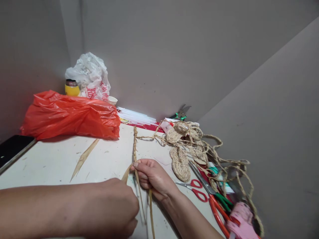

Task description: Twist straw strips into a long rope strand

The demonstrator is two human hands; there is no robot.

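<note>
Straw is being plaited at the near edge of the white bench (50, 159). A plaited cord (135, 146) already runs from the hands away toward the far wall, where it meets a tangle of similar rope. The right hand (152, 177) pinches the cord's near end, thumb on top and fingers (143, 177) closed under it. The left hand (117, 205) is folded shut with its knuckles to the camera, seemingly gripping one of the loose strands (151, 212), though the grip itself is hidden. By the look of it the plait is well along, while the flat strands trailing toward the person are not yet worked in. To the right lie woven sandal soles (179, 164), red-handled scissors (196, 189) and a pink glue gun (241, 220). An orange plastic bag (69, 114) sits at the far left, and a spare straw blade (84, 156) lies just in front of it.
</note>
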